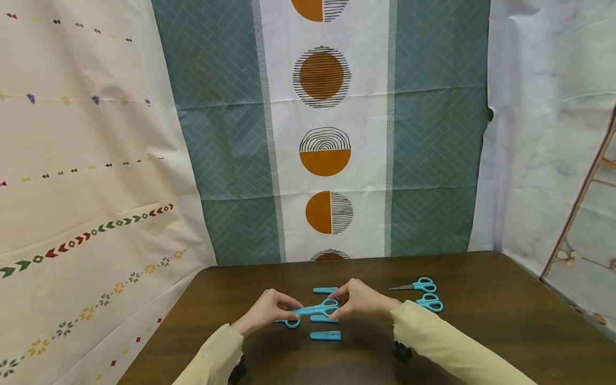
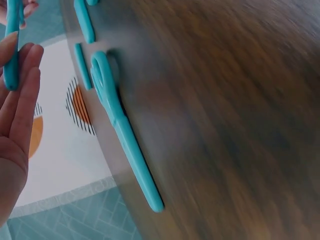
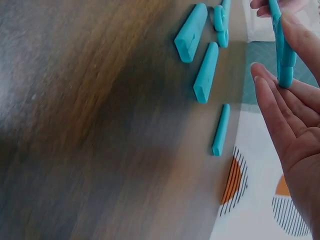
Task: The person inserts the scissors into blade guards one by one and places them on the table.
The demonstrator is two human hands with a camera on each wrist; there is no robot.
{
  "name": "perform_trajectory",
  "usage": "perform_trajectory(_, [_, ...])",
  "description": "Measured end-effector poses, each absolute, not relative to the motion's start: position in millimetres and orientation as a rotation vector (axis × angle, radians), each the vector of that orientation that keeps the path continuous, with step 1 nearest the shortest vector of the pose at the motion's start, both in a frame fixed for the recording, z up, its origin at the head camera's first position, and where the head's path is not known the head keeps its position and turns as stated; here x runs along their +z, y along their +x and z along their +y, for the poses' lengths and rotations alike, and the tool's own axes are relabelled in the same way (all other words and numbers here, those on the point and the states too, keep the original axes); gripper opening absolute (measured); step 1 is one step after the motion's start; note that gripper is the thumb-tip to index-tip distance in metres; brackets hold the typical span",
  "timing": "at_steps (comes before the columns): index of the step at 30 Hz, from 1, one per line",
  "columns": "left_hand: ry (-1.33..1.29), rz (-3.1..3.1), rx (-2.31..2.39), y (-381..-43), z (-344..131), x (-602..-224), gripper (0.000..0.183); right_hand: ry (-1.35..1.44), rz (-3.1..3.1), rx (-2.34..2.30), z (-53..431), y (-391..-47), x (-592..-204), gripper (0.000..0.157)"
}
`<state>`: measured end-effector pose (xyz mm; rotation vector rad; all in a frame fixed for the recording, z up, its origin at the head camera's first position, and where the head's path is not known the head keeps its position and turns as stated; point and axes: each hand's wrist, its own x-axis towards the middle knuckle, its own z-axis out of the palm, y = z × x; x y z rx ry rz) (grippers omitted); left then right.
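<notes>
Above the table, both hands hold one pair of light-blue scissors [image 1: 314, 309] level, its blades inside a matching blade cover. My left hand [image 1: 269, 311] pinches the covered blade end between thumb and fingers. At the handle loops, my right hand [image 1: 360, 298] pinches the scissors [image 3: 285, 60]. Beneath and to the left lies another pair of covered scissors [image 2: 122, 125], partly hidden by the left hand in the head view. Three loose blade covers lie below and around the held pair: a far one [image 1: 325, 290], a middle one [image 1: 324, 319] and a near one [image 1: 325, 336].
On the right of the brown wooden table [image 1: 486, 315] lie two more scissors. The far pair [image 1: 425, 284] shows bare metal blades; the right sleeve hides the blades of the near pair [image 1: 430, 303]. Patterned curtains [image 1: 231, 160] hang behind the table.
</notes>
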<state>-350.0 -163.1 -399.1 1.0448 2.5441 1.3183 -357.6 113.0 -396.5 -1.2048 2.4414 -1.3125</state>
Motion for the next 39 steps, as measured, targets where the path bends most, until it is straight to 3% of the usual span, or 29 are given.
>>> perform_trajectory(8, [1.071,2.551,1.271,-342,-181,-400,0.016,-1.215,2.432,-1.239,88,-357,-404,0.039])
perform_trajectory(27, [1.003,2.569,1.187,-343,-220,-412,0.018,-1.261,2.474,-1.124,44,-355,-414,0.042])
perform_trajectory(39, [1.095,2.606,1.06,-342,-234,-419,0.015,-1.38,2.589,-0.933,26,-348,-424,0.028])
